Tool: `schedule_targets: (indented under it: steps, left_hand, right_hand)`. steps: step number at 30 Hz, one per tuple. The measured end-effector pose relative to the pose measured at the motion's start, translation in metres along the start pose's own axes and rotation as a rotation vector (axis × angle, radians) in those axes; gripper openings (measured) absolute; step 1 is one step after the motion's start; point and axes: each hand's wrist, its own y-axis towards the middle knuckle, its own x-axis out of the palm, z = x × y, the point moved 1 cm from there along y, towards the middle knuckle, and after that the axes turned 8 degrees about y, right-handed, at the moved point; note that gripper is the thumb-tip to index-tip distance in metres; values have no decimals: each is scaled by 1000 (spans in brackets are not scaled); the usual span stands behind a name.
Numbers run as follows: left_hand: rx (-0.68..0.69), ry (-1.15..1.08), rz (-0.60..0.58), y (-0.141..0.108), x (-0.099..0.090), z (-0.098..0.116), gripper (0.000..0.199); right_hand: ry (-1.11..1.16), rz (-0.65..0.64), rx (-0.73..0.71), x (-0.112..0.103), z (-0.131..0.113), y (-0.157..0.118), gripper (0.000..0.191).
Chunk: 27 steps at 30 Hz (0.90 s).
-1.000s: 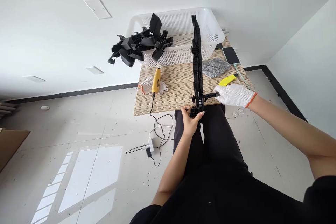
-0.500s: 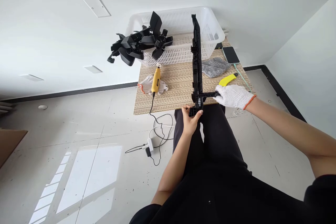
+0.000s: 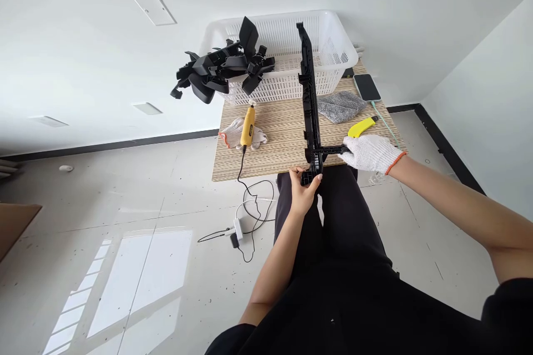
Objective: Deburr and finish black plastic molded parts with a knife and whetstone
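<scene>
the bare left hand (image 3: 303,197) is gripping the near end of a long black plastic strip (image 3: 308,100), which is reaching out over the worktop (image 3: 278,127) toward the white basket (image 3: 287,86), while the gloved right hand (image 3: 370,152) is grasping the outer end of a short black bar (image 3: 331,150) that is crossing the strip near its bottom. a yellow power tool (image 3: 248,126) is lying against a spare glove (image 3: 233,132) on the left, and a gray cloth (image 3: 342,106) is resting on the right.

No words or numbers could be read. The yellow tool (image 3: 247,122) had a dark label (image 3: 250,130), too tiny to read.
</scene>
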Motion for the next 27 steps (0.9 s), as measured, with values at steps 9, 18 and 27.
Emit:
schedule_targets:
  steps: [9, 18, 27]
  left_hand:
    - [30, 37, 15, 0, -1, -4, 46]
    - [88, 85, 16, -1, -1, -1, 44]
    - [65, 53, 1, -1, 0, -1, 47]
  right_hand:
    - [-20, 20, -1, 0, -2, -1, 53]
    - [-83, 105, -16, 1, -7, -5, 59]
    - [-71, 44, -10, 1, -7, -5, 43]
